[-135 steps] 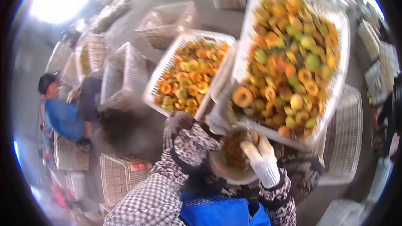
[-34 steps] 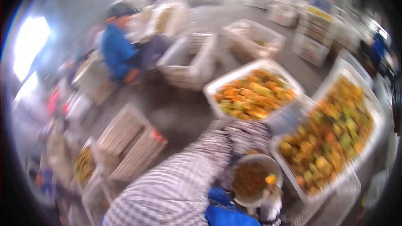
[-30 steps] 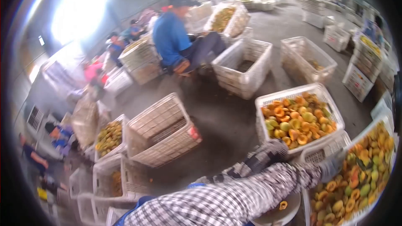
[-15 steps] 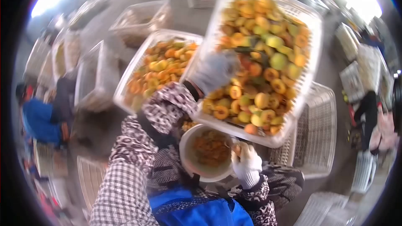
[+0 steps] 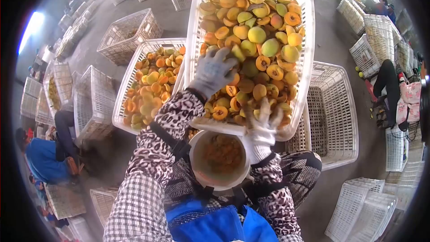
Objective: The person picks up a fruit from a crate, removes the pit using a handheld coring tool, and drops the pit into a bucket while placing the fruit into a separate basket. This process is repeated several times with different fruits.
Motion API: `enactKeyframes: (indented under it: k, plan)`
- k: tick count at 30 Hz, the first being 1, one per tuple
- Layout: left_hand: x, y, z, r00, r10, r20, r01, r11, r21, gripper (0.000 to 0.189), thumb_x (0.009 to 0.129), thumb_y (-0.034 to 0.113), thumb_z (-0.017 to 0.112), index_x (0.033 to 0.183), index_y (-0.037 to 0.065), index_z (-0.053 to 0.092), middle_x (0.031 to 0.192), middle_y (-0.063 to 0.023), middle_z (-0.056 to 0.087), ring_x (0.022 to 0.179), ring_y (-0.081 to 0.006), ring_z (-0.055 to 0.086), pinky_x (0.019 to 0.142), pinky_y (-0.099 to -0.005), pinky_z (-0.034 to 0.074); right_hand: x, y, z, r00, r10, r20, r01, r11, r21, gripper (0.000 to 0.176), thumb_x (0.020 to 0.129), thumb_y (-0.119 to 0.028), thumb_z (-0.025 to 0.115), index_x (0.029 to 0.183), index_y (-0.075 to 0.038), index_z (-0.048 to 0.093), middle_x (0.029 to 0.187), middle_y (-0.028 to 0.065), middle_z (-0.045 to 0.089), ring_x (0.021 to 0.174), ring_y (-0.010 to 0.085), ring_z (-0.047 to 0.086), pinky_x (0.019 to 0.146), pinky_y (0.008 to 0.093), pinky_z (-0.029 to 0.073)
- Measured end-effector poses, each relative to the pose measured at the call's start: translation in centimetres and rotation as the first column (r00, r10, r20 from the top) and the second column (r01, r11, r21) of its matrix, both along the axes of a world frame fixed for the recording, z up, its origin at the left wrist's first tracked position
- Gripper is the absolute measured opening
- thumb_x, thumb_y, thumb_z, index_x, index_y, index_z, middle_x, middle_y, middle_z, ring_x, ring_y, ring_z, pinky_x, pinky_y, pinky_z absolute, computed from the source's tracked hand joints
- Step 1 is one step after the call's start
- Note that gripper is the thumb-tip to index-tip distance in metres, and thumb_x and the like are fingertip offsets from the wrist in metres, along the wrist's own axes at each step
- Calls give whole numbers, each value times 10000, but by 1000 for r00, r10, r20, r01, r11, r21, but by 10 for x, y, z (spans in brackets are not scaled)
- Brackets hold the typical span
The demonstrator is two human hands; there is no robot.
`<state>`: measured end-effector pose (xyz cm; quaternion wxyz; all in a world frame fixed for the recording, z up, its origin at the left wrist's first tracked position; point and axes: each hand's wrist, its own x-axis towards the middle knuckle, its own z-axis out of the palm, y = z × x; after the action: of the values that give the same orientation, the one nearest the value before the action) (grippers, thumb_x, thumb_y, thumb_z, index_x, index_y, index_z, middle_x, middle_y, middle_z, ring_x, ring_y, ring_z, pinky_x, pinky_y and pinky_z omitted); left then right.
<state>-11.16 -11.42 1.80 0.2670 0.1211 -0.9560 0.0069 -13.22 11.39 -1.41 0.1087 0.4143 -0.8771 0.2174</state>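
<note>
A large white crate (image 5: 306,62) full of halved and whole orange, yellow and green fruit (image 5: 262,40) stands in front of me. My left hand (image 5: 214,72), in a grey glove, is over the crate's left side, fingers spread and touching the fruit, with a greenish piece beside its fingertips. At the crate's near edge, my right hand (image 5: 262,130), in a white glove, has its fingers apart over the fruit and slightly blurred. Just below the crate, between my legs, a white bucket (image 5: 195,163) holds orange pieces (image 5: 222,152).
A second crate (image 5: 120,103) of orange fruit halves is at the left. An empty crate (image 5: 347,121) sits at the right, another (image 5: 145,29) at the upper left. A person in blue (image 5: 45,159) is at the far left. Stacked crates (image 5: 378,36) stand at the right.
My right hand has moved up from the bucket's right side to the crate's near edge, and its fingers have opened. My left hand still reaches into the fruit. The view has shifted.
</note>
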Motion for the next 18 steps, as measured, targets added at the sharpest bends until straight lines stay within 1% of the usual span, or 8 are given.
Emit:
enactKeyframes:
  k: [2,5,6,7,11,14,15,18]
  plan:
    - [25,3,-19,1000,20,23,-21,998,62,293,763,262,643,1056,244,633,1184,-55,518,1027,-303,537,773,-491,487,6,-8,-7,993,111,33,-113,991,71,363,813,-114,597,1160,-207,652,1418,94,386,1280,496,301,988,571,397]
    - [59,20,-34,979,140,148,-188,903,386,177,779,236,608,939,202,676,1149,-42,549,1012,-283,543,844,-483,476,3,-12,-7,984,154,-85,-150,987,52,369,758,-92,616,1117,-166,658,1347,87,469,1266,489,330,997,561,382]
    - [68,24,-33,978,49,204,-61,997,54,124,790,214,604,879,183,684,1085,-35,579,1007,-266,551,807,-424,486,2,-11,-2,980,188,-64,-187,982,22,346,733,-91,626,1074,-140,653,1316,84,497,1251,488,348,991,552,388]
    - [74,26,-34,957,-19,291,102,957,-271,99,801,191,599,819,165,692,1020,-29,608,1002,-249,559,770,-366,497,1,-9,1,975,221,-39,-221,975,-7,324,709,-89,636,1031,-113,649,1286,81,525,1237,486,367,985,543,395]
    - [62,30,-26,913,57,405,-62,998,-2,151,838,262,567,863,149,664,1014,-29,610,989,-225,575,826,-413,454,-4,8,-3,949,316,1,-312,938,-148,259,692,-77,644,948,-99,624,1201,73,571,1122,379,491,910,488,452]
    - [29,48,5,981,9,196,-62,961,269,176,855,304,573,895,150,649,927,-50,630,911,-246,595,806,-407,455,3,26,-11,930,341,139,-290,910,-295,236,715,-93,654,949,-103,628,1121,97,603,1066,330,536,854,454,478]
    - [16,54,7,995,-82,57,72,983,169,182,835,275,627,930,120,628,834,-73,628,865,-258,610,756,-386,483,4,30,-12,930,336,149,-284,915,-287,236,715,-93,654,949,-103,628,1121,97,603,1066,330,536,854,454,478]
    - [-20,76,3,978,-201,58,192,973,132,241,821,289,646,999,127,640,935,-65,634,957,-259,582,847,-429,458,-1,43,-15,834,505,222,-338,786,-518,176,735,-98,652,910,-83,642,1007,96,643,981,320,592,818,423,502]
